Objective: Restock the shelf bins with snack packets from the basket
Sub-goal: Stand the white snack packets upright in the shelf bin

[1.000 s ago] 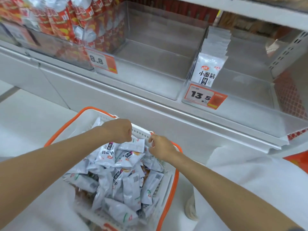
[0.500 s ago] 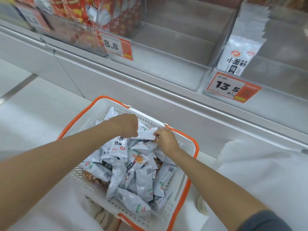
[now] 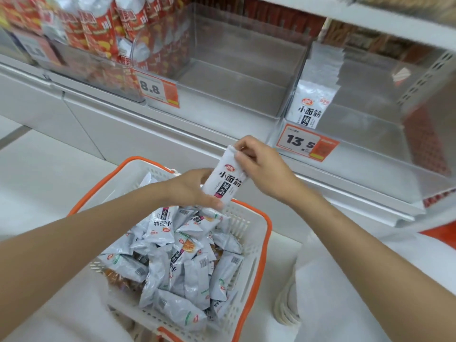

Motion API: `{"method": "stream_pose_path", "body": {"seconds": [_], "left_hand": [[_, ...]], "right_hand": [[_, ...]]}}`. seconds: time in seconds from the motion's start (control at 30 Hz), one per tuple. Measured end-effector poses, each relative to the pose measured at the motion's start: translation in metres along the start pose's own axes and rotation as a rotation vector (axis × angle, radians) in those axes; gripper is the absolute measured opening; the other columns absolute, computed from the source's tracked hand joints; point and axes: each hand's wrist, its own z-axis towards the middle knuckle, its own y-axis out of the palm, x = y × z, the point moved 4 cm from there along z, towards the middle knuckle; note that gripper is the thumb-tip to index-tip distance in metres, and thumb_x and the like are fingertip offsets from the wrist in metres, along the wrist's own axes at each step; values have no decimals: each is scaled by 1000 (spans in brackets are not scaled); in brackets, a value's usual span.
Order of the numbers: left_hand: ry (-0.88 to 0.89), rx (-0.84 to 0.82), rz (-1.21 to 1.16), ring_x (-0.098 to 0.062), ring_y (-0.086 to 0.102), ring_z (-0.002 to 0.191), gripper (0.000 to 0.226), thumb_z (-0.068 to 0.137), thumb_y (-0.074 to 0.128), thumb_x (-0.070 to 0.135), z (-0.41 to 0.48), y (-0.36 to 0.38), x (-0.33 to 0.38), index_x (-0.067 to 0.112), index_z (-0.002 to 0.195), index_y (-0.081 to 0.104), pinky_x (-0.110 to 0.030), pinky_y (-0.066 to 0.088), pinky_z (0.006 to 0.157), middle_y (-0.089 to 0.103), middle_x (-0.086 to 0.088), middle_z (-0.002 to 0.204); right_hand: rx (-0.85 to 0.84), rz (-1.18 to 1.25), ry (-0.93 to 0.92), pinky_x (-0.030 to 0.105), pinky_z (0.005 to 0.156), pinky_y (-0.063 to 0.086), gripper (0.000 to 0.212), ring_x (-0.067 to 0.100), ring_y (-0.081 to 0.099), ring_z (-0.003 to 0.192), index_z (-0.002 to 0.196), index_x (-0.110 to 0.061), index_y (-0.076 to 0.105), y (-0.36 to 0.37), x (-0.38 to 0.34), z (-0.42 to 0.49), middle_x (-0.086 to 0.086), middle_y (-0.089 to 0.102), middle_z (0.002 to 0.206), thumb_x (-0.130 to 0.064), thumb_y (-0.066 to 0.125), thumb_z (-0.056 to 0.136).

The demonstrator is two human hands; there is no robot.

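A white snack packet (image 3: 225, 182) with black characters is held upright above the far rim of the basket (image 3: 256, 245). My left hand (image 3: 191, 188) grips its lower end and my right hand (image 3: 261, 164) pinches its top. The white basket with orange trim holds several more silver-white packets (image 3: 182, 262). On the shelf, a clear bin (image 3: 365, 144) with a 13.5 price tag (image 3: 306, 143) holds a row of the same packets (image 3: 315, 95) at its left side. The clear bin (image 3: 237, 85) beside it, left of that row, has nothing in it.
Red snack bags (image 3: 103, 28) fill the bin at the upper left, behind an 8.8 price tag (image 3: 158, 88). A white cabinet front (image 3: 123, 124) runs below the shelf. An upper shelf edge (image 3: 370, 18) overhangs the bins. White cloth (image 3: 345, 292) lies at the lower right.
Both hands have risen out of the basket with one packet, now held upright above its far rim. The view has tilted up towards the shelf.
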Motion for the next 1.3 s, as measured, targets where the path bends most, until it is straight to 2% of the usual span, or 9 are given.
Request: {"method": "stream_pose_path", "body": {"seconds": [0.1, 0.3, 0.4, 0.57, 0.67, 0.83, 0.97, 1.13, 1.3], "left_hand": [[28, -12, -140, -15, 68, 87, 38, 73, 84, 20, -3, 13, 19, 11, 105, 67, -33, 55, 84, 73, -3, 98], [114, -2, -118, -10, 67, 75, 10, 79, 78, 16, 1, 19, 49, 16, 86, 71, -22, 52, 70, 75, -5, 86], [140, 33, -41, -11, 67, 74, 11, 77, 81, 22, 5, 14, 56, 21, 82, 71, -31, 54, 77, 74, 0, 82], [146, 105, -92, -10, 70, 78, 13, 78, 80, 22, 8, 12, 63, 17, 89, 74, -23, 53, 75, 76, 1, 85], [186, 106, -149, -3, 70, 83, 20, 77, 80, 21, 12, 15, 78, 21, 95, 71, -18, 53, 74, 75, 10, 86], [366, 328, -153, -7, 64, 94, 51, 79, 78, 28, 31, 0, 116, 21, 125, 58, -18, 54, 81, 64, 3, 119], [476, 538, -47, -6, 59, 82, 47, 85, 72, 22, 46, -24, 155, 19, 129, 55, -9, 46, 74, 61, 2, 116], [552, 584, 153, -5, 54, 77, 55, 86, 71, 28, 78, -28, 209, 23, 136, 48, -15, 44, 75, 56, 9, 116], [527, 597, 415, -7, 57, 89, 26, 85, 70, 25, 106, -21, 227, 25, 111, 67, -32, 50, 85, 66, 9, 111]], "right_hand": [[80, 108, 22, 31, 68, 50, 14, 7, 61, 74, 93, -27, 55, -27, -9, -4, -3, 67, 84, -14, 53, 98], [140, 161, 15, 22, 65, 49, 11, 5, 61, 68, 93, -18, 61, -65, -20, 0, 3, 69, 79, -7, 57, 96], [130, 153, 19, 16, 60, 47, 11, 1, 58, 61, 92, -15, 60, -76, -19, -1, -6, 67, 70, -5, 57, 95], [43, 188, 138, 27, 68, 54, 21, 7, 64, 70, 112, -11, 61, -89, -13, -4, 0, 73, 85, -11, 66, 91], [26, 169, 143, 13, 53, 47, 14, -1, 61, 58, 99, -6, 65, -109, -19, -10, -3, 69, 76, -1, 69, 87], [504, 228, -94, 31, 68, 58, 23, 12, 68, 77, 92, -27, 64, -175, -31, -13, -5, 71, 85, -6, 68, 84], [770, 87, -123, 37, 75, 56, 20, 12, 63, 80, 89, -33, 59, -209, -22, -19, -6, 65, 88, -15, 65, 83], [661, -79, 11, 20, 71, 49, 22, 0, 57, 74, 98, -24, 60, -187, 11, -1, -10, 64, 88, -8, 66, 84], [554, 5, 241, 46, 77, 57, 23, 20, 69, 78, 102, -22, 60, -160, 49, 17, 2, 70, 85, -11, 69, 84]]}}
